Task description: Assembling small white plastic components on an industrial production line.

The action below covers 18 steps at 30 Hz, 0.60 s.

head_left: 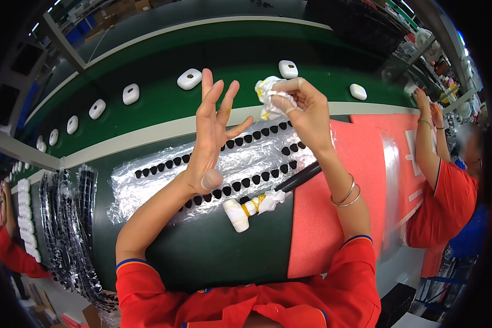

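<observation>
Standing beside this worker, I see the left hand (210,136) raised with its fingers (220,101) spread wide and holding nothing, palm turned toward the other hand. Below its wrist lies a crinkled clear plastic sheet (147,188) on the dark green table (213,251), with rows of small black caps (164,165) set on it. Just under the heel of that hand, a short way down, rests a tool with a black handle (300,176) whose head is wrapped in white cloth (238,213) and bound with yellow bands.

To the right of the open fingers, and level with their tips, the right hand (306,112) pinches a crumpled white cloth wad (267,97) between thumb and fingertips, which wear pale finger cots. The wad shows a few yellow smudges and irregular folds. I would judge it very light, soft and easily squashed, not slippery and in no way fragile; a loose pinch on any bunched fold should hold it, and the bulk near its middle looks the surest place to grip.

Beyond both sets of fingers runs a green conveyor belt (164,101) carrying small white rounded cases (189,78). Right of the holding hand lies a pink foam mat (361,153), and further right another person's arm (427,147) reaches toward the belt.
</observation>
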Available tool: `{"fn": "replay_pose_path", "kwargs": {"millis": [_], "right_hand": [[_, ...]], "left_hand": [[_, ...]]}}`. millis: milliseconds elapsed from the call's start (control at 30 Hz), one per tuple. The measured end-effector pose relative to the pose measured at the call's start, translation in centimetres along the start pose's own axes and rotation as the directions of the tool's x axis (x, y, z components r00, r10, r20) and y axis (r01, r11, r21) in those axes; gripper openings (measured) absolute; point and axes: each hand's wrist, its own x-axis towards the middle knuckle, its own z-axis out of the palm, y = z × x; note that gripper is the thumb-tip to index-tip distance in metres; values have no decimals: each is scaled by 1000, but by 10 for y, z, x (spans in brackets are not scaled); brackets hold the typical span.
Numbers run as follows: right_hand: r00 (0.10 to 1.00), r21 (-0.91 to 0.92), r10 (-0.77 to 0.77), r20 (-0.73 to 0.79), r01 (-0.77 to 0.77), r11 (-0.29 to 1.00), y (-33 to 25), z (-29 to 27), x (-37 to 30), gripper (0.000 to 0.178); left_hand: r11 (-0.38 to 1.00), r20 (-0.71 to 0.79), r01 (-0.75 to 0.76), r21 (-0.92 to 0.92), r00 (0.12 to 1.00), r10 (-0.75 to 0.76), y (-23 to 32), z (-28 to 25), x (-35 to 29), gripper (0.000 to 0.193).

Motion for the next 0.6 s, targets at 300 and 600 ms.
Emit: {"fn": "replay_pose_path", "kwargs": {"millis": [300,600], "right_hand": [[978,-83,-2,209,20,996,-6,23,-20,13],[976,-82,-182,119,192,978,-15,22,-18,12]], "left_hand": [[930,-122,173,-324,967,-222,10,5,4,112],[974,-33,147,-173,987,-155,0,5,-3,117]]}}
